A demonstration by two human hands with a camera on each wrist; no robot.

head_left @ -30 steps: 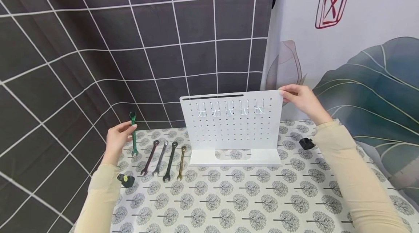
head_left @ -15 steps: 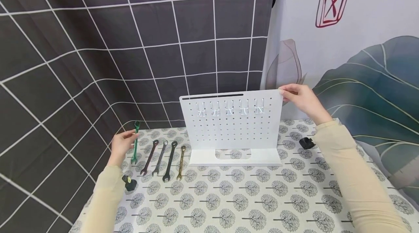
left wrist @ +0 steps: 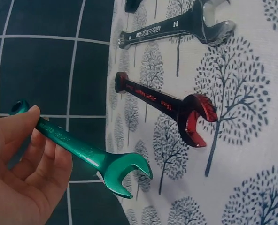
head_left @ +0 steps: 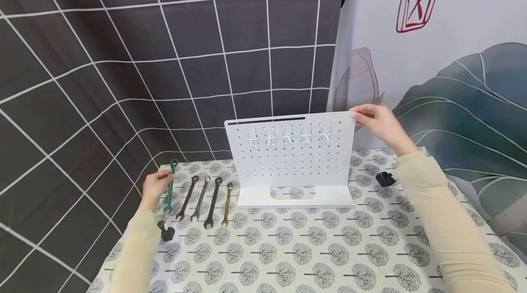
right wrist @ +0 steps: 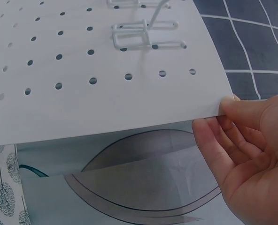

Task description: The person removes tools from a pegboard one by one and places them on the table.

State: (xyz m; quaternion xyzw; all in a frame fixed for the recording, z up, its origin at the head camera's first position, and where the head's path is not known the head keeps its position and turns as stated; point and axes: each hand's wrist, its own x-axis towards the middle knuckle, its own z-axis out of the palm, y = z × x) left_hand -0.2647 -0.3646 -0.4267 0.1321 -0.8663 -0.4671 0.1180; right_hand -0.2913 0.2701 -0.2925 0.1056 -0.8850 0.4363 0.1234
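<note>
My left hand (head_left: 156, 188) pinches a green combination wrench (left wrist: 87, 153) near its ring end, between thumb and fingers. The wrench's open jaw end points down towards the cloth, left of the other wrenches. My right hand (head_left: 376, 126) grips the top right corner of a white pegboard stand (head_left: 292, 160), thumb on the front face as the right wrist view shows. Several wire hooks (head_left: 288, 134) sit in a row near the board's top, with nothing hanging on them. Beside the left hand lies a red wrench (left wrist: 162, 104), then a silver wrench (left wrist: 176, 32).
A black wrench (head_left: 213, 203) and a gold wrench (head_left: 228, 204) lie between the silver one and the stand. The tree-print tablecloth (head_left: 288, 256) covers the table. A dark gridded curtain (head_left: 197, 78) hangs behind; a printed cloth (head_left: 453, 96) hangs at the right.
My left hand has lowered the green wrench towards the table and shifted it slightly right. The right hand has stayed at the pegboard's corner.
</note>
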